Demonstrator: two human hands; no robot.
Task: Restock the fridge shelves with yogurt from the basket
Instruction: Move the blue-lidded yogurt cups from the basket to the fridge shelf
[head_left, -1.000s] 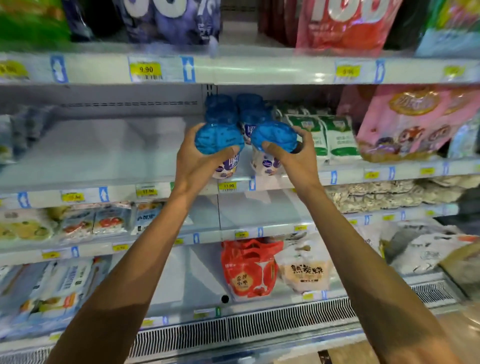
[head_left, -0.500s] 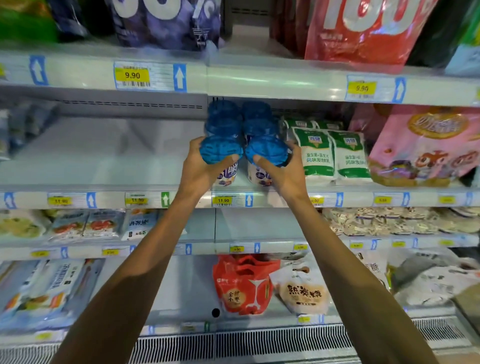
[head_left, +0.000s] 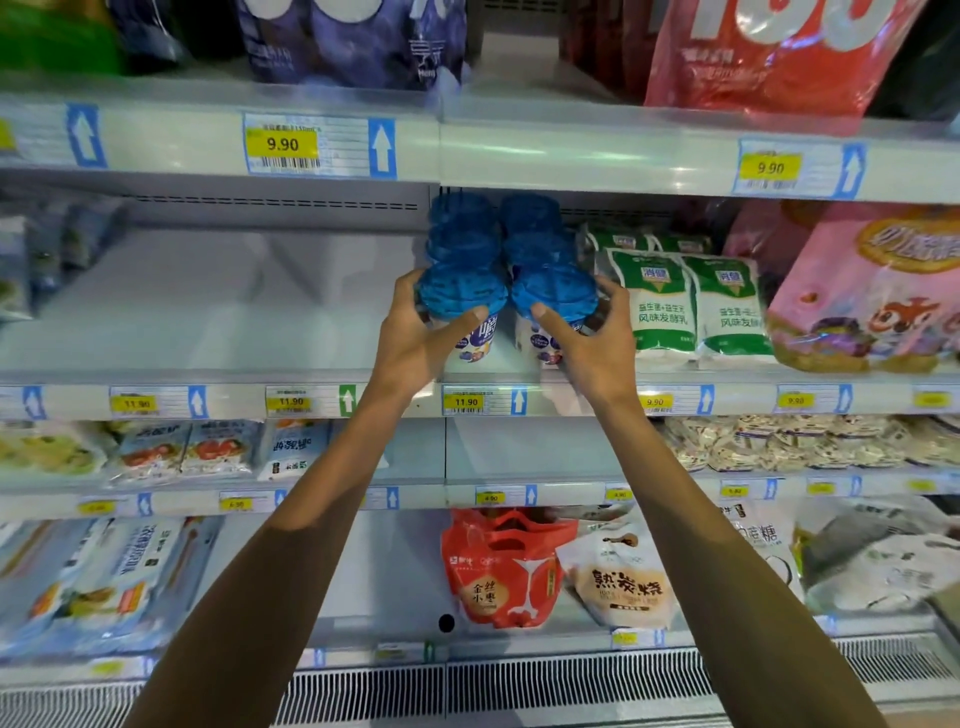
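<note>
two hands hold one yogurt cup each at the front of a chilled fridge shelf (head_left: 218, 364) in a shop display, both arms stretched up from the bottom of the frame. the left hand (head_left: 415, 340) curls its fingers round the far side of the left cup (head_left: 462, 296) just under the blue lid, with the thumb laid across the lid's near rim. the right hand (head_left: 592, 348) grips the right cup (head_left: 553, 299) the same way, thumb on the near rim and fingers wrapped round the outer side. the two cups stand upright and close together, their lids almost touching. whether their bases rest fully on the shelf cannot be told.

directly behind them, two rows of stocked cups (head_left: 460, 241) with the same blue lids run toward the back of the shelf. on the shelf's front strip, just below the cups, a yellow price tag (head_left: 466, 401) reads 11.90. just right of the right hand stand green-and-white pouches (head_left: 652, 306), and beyond them a pink bag (head_left: 872, 291). on the shelf above, a dark blue bag (head_left: 358, 41) and a red bag (head_left: 769, 57) sit at the front. lower down, a red pouch (head_left: 498, 566) stands beside a beige pouch (head_left: 623, 582).
</note>
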